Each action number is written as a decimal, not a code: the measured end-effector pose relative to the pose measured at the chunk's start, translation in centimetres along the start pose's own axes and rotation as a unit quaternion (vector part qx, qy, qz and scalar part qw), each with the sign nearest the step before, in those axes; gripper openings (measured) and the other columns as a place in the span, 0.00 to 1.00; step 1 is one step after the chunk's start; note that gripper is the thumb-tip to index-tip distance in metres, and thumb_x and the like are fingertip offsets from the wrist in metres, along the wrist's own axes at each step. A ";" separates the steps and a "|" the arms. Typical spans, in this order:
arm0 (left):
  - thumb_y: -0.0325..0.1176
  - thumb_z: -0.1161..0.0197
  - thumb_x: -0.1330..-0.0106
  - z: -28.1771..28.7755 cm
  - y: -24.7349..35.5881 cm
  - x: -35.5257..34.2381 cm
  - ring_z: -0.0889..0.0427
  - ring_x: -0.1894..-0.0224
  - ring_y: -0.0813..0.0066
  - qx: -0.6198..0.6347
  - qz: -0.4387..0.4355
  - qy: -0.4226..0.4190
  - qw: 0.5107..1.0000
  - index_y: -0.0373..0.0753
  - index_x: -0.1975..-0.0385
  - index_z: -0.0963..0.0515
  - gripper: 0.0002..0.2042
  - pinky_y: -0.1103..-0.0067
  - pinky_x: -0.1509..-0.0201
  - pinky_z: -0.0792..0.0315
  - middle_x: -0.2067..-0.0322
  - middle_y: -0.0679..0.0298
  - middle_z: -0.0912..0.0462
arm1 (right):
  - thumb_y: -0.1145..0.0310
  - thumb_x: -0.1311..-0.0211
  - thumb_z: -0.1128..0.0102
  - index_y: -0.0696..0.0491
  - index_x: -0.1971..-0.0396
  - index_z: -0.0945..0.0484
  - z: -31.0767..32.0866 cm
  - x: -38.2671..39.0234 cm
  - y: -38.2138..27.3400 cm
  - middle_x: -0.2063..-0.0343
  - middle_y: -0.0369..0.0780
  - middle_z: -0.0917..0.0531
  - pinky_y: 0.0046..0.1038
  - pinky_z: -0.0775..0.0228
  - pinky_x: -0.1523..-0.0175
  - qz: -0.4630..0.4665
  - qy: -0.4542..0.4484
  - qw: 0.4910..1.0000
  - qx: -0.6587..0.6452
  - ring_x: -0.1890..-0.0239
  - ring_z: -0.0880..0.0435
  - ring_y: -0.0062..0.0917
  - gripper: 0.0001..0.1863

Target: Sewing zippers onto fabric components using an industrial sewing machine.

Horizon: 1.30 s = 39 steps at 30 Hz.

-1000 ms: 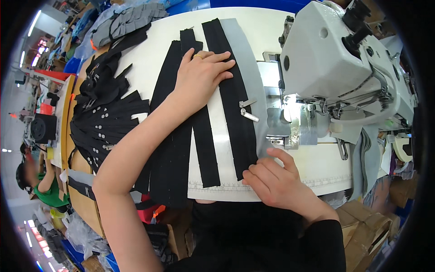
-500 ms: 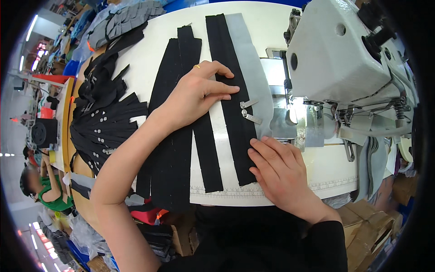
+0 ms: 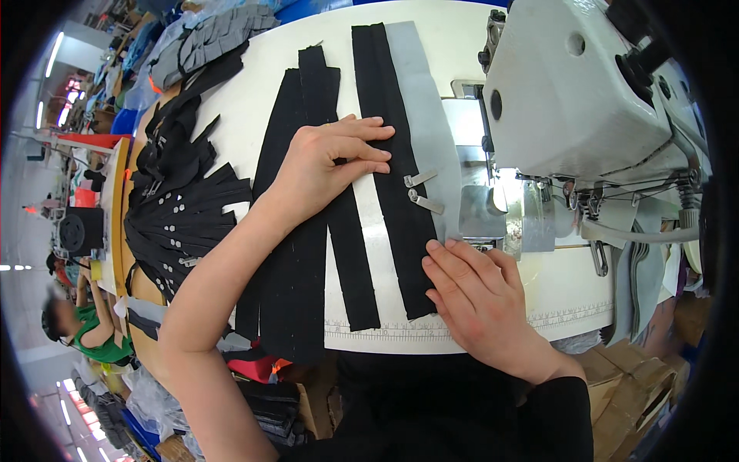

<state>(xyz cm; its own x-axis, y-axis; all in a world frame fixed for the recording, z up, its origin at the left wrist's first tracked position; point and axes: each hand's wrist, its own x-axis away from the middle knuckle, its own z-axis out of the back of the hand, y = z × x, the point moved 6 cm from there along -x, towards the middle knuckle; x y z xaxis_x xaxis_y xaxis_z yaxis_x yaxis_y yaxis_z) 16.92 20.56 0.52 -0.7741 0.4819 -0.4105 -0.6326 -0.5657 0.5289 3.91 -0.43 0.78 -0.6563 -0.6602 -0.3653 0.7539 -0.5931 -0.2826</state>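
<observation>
A long black zipper strip [image 3: 385,108] with two metal zipper pulls [image 3: 425,202] lies along a light grey fabric piece [image 3: 431,115] on the white table. My left hand [image 3: 327,158] reaches over from the left, its fingers stretched and a gap above the thumb; the fingertips rest at the strip's left edge. Lying flat, my right hand [image 3: 481,304] touches the lower right edge of the strip and the bottom of the grey fabric. Beneath my left wrist and hand are more black fabric strips [image 3: 296,269], partly hidden by my arm.
A white sewing machine [image 3: 570,100] stands at the right. Black zipper strips with metal pulls [image 3: 181,215] are heaped at the left, with a grey fabric stack [image 3: 223,46] beyond. A ruler tape [image 3: 404,329] runs along the front edge. Another person [image 3: 92,327] sits far left.
My left hand has shifted slightly down along the zipper strip, its fingers drawing a little closer together. My right hand stays in nearly the same place on the fabric.
</observation>
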 end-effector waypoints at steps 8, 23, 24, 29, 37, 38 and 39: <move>0.30 0.23 0.42 -1.2 5.3 1.3 0.19 0.44 0.56 -0.086 0.066 -0.018 0.994 0.35 0.52 0.17 0.18 0.67 0.39 0.25 0.44 0.54 0.18 | 0.69 0.39 0.33 0.57 0.50 0.17 0.6 0.2 -0.1 0.44 0.42 0.16 0.36 0.29 0.45 0.013 0.035 0.999 -0.014 0.42 0.19 0.32 0.17; 0.46 0.45 0.21 -1.3 -10.6 -14.7 0.54 0.18 0.52 0.099 0.226 0.388 0.888 0.42 0.20 0.50 0.35 0.55 0.18 0.59 0.20 0.47 0.52 | 0.74 0.47 0.34 0.52 0.55 0.13 5.7 3.3 -0.1 0.53 0.37 0.12 0.29 0.27 0.54 0.029 0.239 0.970 -0.011 0.54 0.14 0.30 0.17; 0.44 0.44 0.21 -0.3 -10.0 -13.5 0.51 0.19 0.51 0.083 0.197 0.388 0.896 0.41 0.21 0.47 0.34 0.60 0.18 0.55 0.21 0.47 0.48 | 0.75 0.47 0.33 0.52 0.55 0.13 6.1 4.1 0.7 0.54 0.37 0.13 0.30 0.26 0.54 0.011 0.250 0.968 0.008 0.55 0.14 0.31 0.17; 0.33 0.38 0.25 2.4 -1.9 -6.0 0.28 0.31 0.60 0.081 0.228 0.359 0.902 0.36 0.31 0.31 0.24 0.70 0.28 0.34 0.32 0.52 0.27 | 0.72 0.42 0.32 0.58 0.51 0.19 8.9 7.3 8.4 0.52 0.41 0.17 0.39 0.30 0.46 -0.191 0.192 0.946 0.179 0.50 0.20 0.39 0.18; 0.25 0.40 0.24 -2.2 8.9 0.4 0.18 0.61 0.83 0.268 0.224 0.144 0.926 0.33 0.49 0.18 0.09 0.83 0.56 0.24 0.57 0.63 0.12 | 0.69 0.39 0.31 0.54 0.59 0.18 9.5 9.0 12.9 0.59 0.39 0.19 0.38 0.32 0.48 -0.224 0.151 0.937 0.223 0.54 0.23 0.36 0.10; 0.26 0.39 0.25 -3.9 10.3 0.4 0.18 0.62 0.81 0.285 0.230 0.080 0.927 0.34 0.49 0.17 0.09 0.82 0.56 0.24 0.59 0.63 0.12 | 0.69 0.40 0.31 0.54 0.60 0.18 10.1 9.2 12.8 0.60 0.39 0.18 0.37 0.32 0.48 -0.223 0.179 0.943 0.171 0.55 0.22 0.36 0.10; 0.26 0.39 0.25 -5.6 11.7 0.5 0.17 0.63 0.80 0.302 0.234 0.014 0.924 0.34 0.48 0.17 0.10 0.81 0.56 0.23 0.61 0.64 0.11 | 0.70 0.40 0.30 0.53 0.61 0.18 10.7 9.5 12.4 0.60 0.38 0.17 0.36 0.32 0.48 -0.224 0.205 0.945 0.120 0.55 0.21 0.36 0.10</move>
<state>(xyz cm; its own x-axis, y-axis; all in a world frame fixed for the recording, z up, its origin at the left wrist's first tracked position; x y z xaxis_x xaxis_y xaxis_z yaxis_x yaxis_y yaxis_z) 8.99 10.49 2.35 -0.9653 0.2569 -0.0462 -0.1067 -0.2271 0.9680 6.67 -19.01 3.28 -0.8043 -0.1126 -0.5835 0.3421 -0.8906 -0.2997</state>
